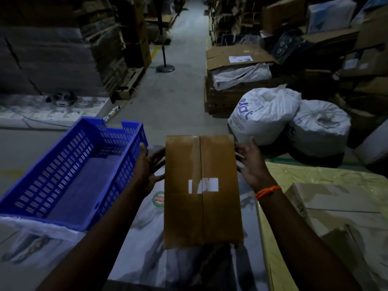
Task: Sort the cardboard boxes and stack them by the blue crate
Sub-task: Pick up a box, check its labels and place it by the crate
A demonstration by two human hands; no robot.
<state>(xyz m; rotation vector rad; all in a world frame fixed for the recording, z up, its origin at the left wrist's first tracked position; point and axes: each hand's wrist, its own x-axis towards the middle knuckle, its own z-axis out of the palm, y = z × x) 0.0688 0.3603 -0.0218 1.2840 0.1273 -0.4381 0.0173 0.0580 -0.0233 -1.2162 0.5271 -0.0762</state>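
Observation:
A brown taped cardboard box (201, 190) with a white label lies flat in the middle, on a glossy printed surface (147, 238). My left hand (149, 166) is at its left edge with fingers spread and straight, touching or just off the side. My right hand (249, 162) is at its right edge, fingers extended, an orange thread on the wrist. The empty blue crate (69, 171) stands directly left of the box, beside my left hand.
A pale carton (336, 208) lies on a yellow-green sheet at the right. Two white sacks (266, 114) sit on the floor beyond. Stacked cartons line both sides of a grey aisle (178, 80); a black stand pole (164, 59) stands in it.

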